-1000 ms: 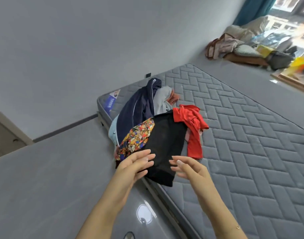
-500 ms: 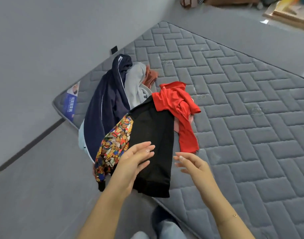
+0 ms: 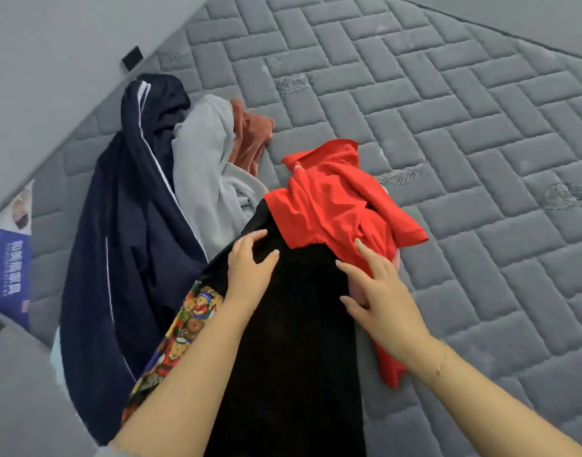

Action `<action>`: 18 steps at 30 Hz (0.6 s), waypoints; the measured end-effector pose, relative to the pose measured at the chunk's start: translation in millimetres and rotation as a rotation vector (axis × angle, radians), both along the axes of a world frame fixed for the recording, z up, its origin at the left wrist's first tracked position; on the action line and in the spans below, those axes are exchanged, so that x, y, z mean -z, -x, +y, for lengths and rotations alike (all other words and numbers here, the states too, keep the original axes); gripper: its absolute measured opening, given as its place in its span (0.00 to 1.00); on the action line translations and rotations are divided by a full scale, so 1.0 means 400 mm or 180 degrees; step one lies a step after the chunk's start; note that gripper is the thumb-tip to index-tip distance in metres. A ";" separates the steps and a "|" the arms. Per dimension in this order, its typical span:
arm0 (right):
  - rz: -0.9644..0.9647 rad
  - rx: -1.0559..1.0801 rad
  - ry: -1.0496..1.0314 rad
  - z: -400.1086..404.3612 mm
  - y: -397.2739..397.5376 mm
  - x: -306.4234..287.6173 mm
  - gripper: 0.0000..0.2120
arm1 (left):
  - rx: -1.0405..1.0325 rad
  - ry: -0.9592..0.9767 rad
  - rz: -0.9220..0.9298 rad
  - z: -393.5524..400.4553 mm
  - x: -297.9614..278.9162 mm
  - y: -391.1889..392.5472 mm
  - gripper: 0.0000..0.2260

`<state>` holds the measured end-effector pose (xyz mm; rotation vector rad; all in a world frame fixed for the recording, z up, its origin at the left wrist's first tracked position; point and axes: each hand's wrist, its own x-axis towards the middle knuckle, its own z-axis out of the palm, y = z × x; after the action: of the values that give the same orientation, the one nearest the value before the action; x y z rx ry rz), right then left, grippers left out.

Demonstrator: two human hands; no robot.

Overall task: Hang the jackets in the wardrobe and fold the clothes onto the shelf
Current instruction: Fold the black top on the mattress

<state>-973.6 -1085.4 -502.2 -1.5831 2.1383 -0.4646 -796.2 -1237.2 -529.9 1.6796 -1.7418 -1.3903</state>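
Both forearms reach in from the bottom edge of the head view. The left hand (image 3: pixel 250 268) lies on the black garment (image 3: pixel 292 341) with fingers spread and relaxed, gripping nothing. The right hand (image 3: pixel 380 291) rests with straight, loose fingers where the black cloth meets the red shirt (image 3: pixel 325 206); its fingertips touch the red fabric, and whether any of them hook under a fold cannot be told. A thin bracelet (image 3: pixel 439 367) sits on the right wrist.

The black garment runs off the bottom of the frame, so its lower part is cut off. Under its left edge shows a strip of colourful teddy-bear print fabric (image 3: pixel 180 338), mostly covered. The red shirt is bunched on top of the black one; small pale lettering near its collar is too small to read.

Left of these lies a navy jacket (image 3: pixel 124 245) with white piping, then a crumpled grey garment (image 3: pixel 207 173), and past it a rust-orange garment (image 3: pixel 250 133), largely hidden. All lie piled on a grey quilted mattress (image 3: pixel 448 143). At its left edge a blue label (image 3: pixel 9 258) carries writing too blurred to make out.
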 end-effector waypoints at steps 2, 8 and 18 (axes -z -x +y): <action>0.0694 -0.0352 -0.0105 -0.093 0.017 0.091 0.28 | 0.0513 0.0328 -0.0739 -0.104 0.125 0.023 0.25; 0.2000 -0.0744 -0.0642 -0.211 0.114 0.303 0.30 | 0.0589 0.0490 -0.0954 -0.239 0.345 0.036 0.26; 0.2127 -0.0033 -0.1307 -0.261 0.387 0.326 0.21 | -0.0005 -0.0097 0.0754 -0.170 0.323 -0.046 0.06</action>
<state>-1128.3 -1189.9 -632.6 -1.6393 2.4608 0.5636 -777.9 -1305.2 -659.1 1.4625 -1.5941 -1.5519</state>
